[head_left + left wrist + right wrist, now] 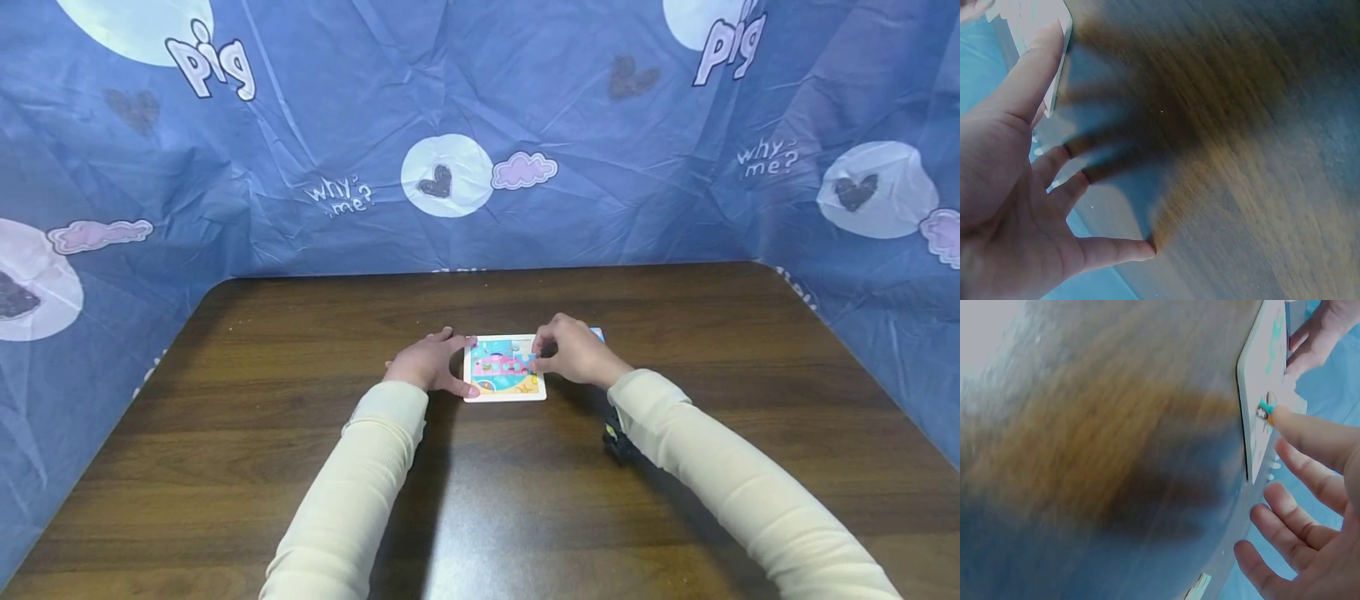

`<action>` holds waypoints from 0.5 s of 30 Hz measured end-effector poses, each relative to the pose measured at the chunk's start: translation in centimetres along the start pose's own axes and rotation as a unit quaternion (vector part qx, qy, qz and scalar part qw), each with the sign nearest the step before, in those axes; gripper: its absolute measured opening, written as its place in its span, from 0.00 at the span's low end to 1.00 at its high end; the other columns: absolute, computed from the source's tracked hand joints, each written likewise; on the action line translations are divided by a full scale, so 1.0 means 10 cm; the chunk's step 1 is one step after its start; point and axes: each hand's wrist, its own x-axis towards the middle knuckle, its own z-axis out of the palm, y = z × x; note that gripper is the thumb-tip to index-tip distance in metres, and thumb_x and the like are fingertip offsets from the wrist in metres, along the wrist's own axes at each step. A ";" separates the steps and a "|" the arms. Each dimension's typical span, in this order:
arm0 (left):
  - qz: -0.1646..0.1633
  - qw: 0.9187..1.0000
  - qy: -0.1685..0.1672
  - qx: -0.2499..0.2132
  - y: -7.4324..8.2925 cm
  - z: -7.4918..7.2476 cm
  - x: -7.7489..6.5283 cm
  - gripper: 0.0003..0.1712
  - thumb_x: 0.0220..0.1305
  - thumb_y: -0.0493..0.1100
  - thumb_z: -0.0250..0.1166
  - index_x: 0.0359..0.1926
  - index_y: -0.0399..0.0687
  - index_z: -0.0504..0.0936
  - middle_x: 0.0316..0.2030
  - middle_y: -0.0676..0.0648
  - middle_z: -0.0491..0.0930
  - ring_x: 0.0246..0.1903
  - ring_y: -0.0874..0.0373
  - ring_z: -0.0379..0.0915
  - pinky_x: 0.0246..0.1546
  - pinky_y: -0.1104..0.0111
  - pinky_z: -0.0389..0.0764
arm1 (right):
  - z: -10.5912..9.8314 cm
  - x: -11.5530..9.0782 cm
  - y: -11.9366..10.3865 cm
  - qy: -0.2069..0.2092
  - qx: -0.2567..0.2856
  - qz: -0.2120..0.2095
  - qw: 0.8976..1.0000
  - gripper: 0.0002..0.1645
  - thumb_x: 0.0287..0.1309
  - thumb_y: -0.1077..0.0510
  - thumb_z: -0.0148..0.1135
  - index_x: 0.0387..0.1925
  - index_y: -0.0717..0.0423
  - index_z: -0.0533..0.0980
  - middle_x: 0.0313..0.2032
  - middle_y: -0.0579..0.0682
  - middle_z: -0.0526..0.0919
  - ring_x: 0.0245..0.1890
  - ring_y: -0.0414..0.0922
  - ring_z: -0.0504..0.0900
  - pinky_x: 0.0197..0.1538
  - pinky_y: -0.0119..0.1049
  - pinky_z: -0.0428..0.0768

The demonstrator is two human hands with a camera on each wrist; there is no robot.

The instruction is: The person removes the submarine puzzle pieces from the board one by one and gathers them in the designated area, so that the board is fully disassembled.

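A small jigsaw puzzle in a white-framed board [506, 399] lies flat on the table, with a pink and blue picture. My left hand [423, 364] spreads its thumb and index finger along the board's left side. In the left wrist view its thumb [1041, 53] presses on the board while the other fingers reach out over the wood. Over the board's right part, my right hand [577, 350] pinches a small puzzle piece [1264, 409] between thumb and index finger. Its other fingers are spread loosely, and the fingertips partly hide the piece.
Beyond the right hand, a blue-and-white flat piece [597, 333] peeks out on the brown wooden table [300, 433]. A blue printed cloth [360, 100] hangs around the table's back and sides. A dark device [617, 442] sits beneath the right wrist.
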 end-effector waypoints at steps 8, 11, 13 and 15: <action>-0.003 1.000 0.001 -0.007 0.00 -0.01 -0.01 0.53 0.60 0.58 0.75 0.80 0.61 0.57 0.80 0.43 0.47 0.78 0.41 0.45 0.60 0.26 0.60 | -0.01 0.00 0.06 -0.013 0.027 -0.003 1.000 0.06 0.59 0.58 0.74 0.28 0.53 0.84 0.40 0.51 0.81 0.48 0.50 0.75 0.56 0.50 0.73; -0.004 1.000 0.001 -0.009 0.01 -0.01 -0.02 0.53 0.60 0.58 0.75 0.80 0.60 0.57 0.80 0.43 0.47 0.78 0.41 0.45 0.61 0.27 0.60 | -0.01 -0.02 0.05 -0.032 0.022 -0.008 0.999 0.06 0.58 0.57 0.75 0.32 0.54 0.85 0.46 0.53 0.79 0.52 0.53 0.74 0.59 0.51 0.72; -0.004 1.000 0.001 -0.009 0.01 -0.01 -0.02 0.53 0.59 0.58 0.75 0.80 0.60 0.58 0.80 0.43 0.47 0.78 0.41 0.45 0.61 0.27 0.61 | 0.00 -0.03 0.04 -0.037 0.006 -0.017 0.999 0.07 0.57 0.57 0.76 0.34 0.55 0.86 0.49 0.54 0.79 0.55 0.55 0.73 0.61 0.52 0.72; -0.004 1.000 0.001 -0.008 0.01 -0.01 -0.02 0.53 0.59 0.58 0.75 0.80 0.60 0.58 0.80 0.43 0.47 0.77 0.41 0.46 0.61 0.27 0.61 | 0.01 -0.03 0.02 -0.035 -0.010 -0.022 0.999 0.07 0.57 0.57 0.76 0.35 0.55 0.86 0.51 0.55 0.78 0.57 0.56 0.72 0.61 0.52 0.72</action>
